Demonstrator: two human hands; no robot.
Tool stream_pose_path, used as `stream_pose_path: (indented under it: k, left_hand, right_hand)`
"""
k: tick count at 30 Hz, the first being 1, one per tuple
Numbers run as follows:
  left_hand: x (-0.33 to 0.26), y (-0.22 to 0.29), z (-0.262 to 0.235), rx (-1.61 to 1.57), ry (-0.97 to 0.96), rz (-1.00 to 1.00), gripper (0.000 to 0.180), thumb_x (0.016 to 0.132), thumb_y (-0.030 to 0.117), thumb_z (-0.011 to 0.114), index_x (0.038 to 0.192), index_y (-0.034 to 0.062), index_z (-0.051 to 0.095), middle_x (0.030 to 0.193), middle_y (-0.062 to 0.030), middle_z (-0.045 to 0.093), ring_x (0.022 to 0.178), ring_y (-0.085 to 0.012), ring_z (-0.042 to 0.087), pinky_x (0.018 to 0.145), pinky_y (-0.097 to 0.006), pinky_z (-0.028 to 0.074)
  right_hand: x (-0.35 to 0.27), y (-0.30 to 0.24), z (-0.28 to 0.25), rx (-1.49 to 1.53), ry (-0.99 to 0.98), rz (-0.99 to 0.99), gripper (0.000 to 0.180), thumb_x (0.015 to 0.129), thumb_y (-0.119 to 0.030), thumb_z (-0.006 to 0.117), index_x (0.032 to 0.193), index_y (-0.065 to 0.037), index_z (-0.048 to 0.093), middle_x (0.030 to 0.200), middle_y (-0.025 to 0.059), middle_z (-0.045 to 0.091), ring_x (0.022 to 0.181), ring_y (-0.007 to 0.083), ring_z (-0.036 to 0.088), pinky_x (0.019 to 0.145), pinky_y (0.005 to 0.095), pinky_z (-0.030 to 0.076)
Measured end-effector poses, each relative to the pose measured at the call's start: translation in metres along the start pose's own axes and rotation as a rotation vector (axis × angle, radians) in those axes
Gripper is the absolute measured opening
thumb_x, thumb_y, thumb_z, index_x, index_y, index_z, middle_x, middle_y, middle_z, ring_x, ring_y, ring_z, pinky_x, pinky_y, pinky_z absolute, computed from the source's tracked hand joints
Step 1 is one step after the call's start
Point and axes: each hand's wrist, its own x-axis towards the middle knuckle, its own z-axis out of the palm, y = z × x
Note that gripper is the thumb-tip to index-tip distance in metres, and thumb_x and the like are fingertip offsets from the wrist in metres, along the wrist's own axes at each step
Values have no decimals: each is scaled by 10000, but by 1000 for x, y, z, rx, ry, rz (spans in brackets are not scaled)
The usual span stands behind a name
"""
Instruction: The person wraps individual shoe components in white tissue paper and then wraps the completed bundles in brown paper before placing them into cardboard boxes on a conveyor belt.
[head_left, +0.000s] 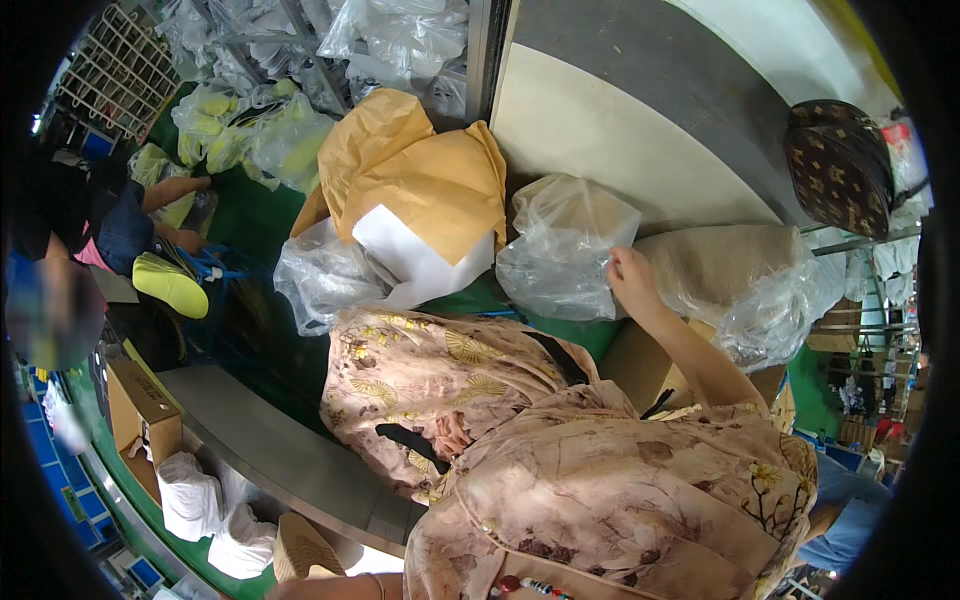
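Note:
My right hand reaches forward, its fingers closed in a pinch at the right edge of a clear plastic bag. Left of that bag stands a large brown paper sack, crumpled at the top, with a white sheet against its front. Down at the lower edge lies part of my left hand, a bracelet on its wrist. A tan shoe sole is right beside that hand. Its fingers are mostly cut off by the picture's rim, so I cannot see whether they grip the sole.
A grey metal ledge curves along my left, with a cardboard box and white wrapped bundles beyond it. At far left a person holds a yellow-green shoe. A plastic-covered brown roll lies at right, below a dark patterned bag.

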Motion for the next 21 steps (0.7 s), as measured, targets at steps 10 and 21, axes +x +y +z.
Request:
stream_pose_path:
  k: [10,21]
  left_hand:
    - [-238,65,160,-486,-1652,-383,277,833,64,607,1086,-9,522,999,-124,555,854,-210,572,695,-298,498]
    - [-395,122,211,-470,-2315,-1160,299,856,197,568,1022,-52,555,789,-128,626,629,-173,594,487,-288,439]
  right_hand:
    - [66,36,63,137,16,-18,181,818,-76,555,988,-22,579,866,48,611,811,218,572,721,330,438]
    - [131,25,-73,629,302,177,193,885,-137,546,1031,-12,563,900,55,597,852,149,555,761,254,437]
